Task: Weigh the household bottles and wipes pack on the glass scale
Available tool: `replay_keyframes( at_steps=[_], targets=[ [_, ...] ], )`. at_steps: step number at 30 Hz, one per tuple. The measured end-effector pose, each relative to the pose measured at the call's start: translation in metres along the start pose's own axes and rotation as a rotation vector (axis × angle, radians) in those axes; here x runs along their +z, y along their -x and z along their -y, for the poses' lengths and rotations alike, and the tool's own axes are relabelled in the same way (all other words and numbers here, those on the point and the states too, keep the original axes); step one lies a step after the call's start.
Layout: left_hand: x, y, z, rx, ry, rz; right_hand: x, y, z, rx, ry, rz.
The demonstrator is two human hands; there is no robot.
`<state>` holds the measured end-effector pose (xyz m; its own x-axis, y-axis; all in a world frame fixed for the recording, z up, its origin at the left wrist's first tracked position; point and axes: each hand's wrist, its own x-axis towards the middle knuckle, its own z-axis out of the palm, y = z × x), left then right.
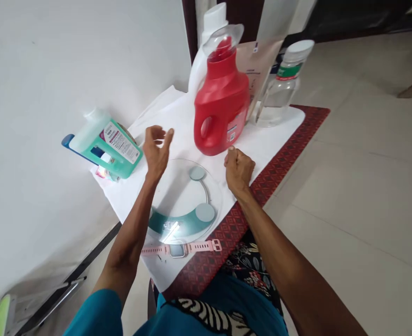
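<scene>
Watch (177,249): lies before the scale (183,205); the left forearm (133,228) could sweep it down.
Scale: flat on the cloth (173,107).
Right hand (239,170): curled closed (on something small? I cannot tell), near the red jug (220,102).
Left hand (157,154): thumb and fingers apart, nothing seen inside.
Red jug: stands beyond; a knuckle knock may tip it.

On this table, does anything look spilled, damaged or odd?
A few small dark specks show on the white table covering, near the pink-strapped watch. They look odd against plain white; too small to identify. No spill is visible.
</scene>
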<state>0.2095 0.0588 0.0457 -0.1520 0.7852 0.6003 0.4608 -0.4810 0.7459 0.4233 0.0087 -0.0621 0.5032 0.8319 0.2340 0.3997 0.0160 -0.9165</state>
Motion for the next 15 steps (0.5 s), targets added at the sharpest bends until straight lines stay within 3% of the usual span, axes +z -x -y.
replay_keyframes(
  at_steps=[3, 6, 8, 12, 15],
  targets=[
    [-0.065, -0.007, 0.024, 0.032, -0.181, -0.284, -0.001, -0.001, 0.002, 0.001, 0.055, 0.014],
    [-0.106, -0.015, 0.045, 0.030, -0.381, -0.477, -0.002, 0.000, 0.004, -0.015, 0.086, 0.036],
    [-0.118, -0.017, 0.052, 0.024, -0.470, -0.488, -0.003, 0.000, 0.005, -0.022, 0.088, 0.043],
    [-0.123, -0.012, 0.049, 0.029, -0.455, -0.432, -0.005, 0.001, 0.008, -0.009, 0.088, 0.039],
    [-0.136, -0.011, 0.044, 0.125, -0.510, -0.602, -0.005, 0.002, 0.010, -0.003, 0.088, 0.040]
  ],
)
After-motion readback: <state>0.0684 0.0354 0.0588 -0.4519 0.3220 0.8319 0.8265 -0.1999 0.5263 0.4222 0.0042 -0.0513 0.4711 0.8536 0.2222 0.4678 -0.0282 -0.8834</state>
